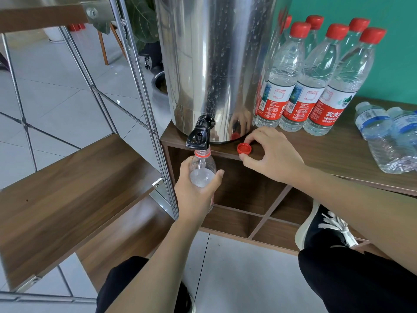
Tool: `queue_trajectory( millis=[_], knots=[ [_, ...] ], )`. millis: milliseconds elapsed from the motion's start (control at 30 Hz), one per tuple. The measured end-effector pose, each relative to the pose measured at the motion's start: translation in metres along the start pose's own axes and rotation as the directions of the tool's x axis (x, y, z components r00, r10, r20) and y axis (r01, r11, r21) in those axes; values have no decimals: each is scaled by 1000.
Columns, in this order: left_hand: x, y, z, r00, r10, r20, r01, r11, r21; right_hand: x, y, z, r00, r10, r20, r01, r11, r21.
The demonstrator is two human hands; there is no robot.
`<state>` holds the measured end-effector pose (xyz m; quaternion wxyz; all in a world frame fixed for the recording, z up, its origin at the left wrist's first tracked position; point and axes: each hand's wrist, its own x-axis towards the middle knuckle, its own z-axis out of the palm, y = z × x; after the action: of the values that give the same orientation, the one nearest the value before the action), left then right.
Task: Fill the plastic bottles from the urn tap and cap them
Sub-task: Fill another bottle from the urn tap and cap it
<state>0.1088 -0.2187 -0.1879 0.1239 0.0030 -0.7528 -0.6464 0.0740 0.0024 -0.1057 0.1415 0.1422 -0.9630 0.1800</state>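
Note:
My left hand (198, 190) grips an uncapped clear bottle (202, 170) upright, its red-ringed mouth right under the black tap (199, 136) of the steel urn (214, 64). Some water shows inside the bottle. A loose red cap (244, 148) lies on the wooden cabinet top (327, 152) just right of the tap. My right hand (270, 154) hovers over it, with index finger and thumb curved on either side of the cap and small gaps showing between them and it.
Several capped, filled bottles with red labels (316, 86) stand right of the urn against the green wall. Two blue-labelled bottles (388, 138) lie at the far right. A metal-framed wooden shelf (67, 195) is on the left. My knees and a shoe (322, 227) are below.

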Motion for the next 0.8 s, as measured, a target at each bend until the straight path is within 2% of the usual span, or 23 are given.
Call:
queue_trajectory(
  millis=[800],
  knots=[
    [1,-2,0,1000,-8,-6,8,1000,10,0,1,2,1000,-2,-5,2,1000,-1]
  ],
)
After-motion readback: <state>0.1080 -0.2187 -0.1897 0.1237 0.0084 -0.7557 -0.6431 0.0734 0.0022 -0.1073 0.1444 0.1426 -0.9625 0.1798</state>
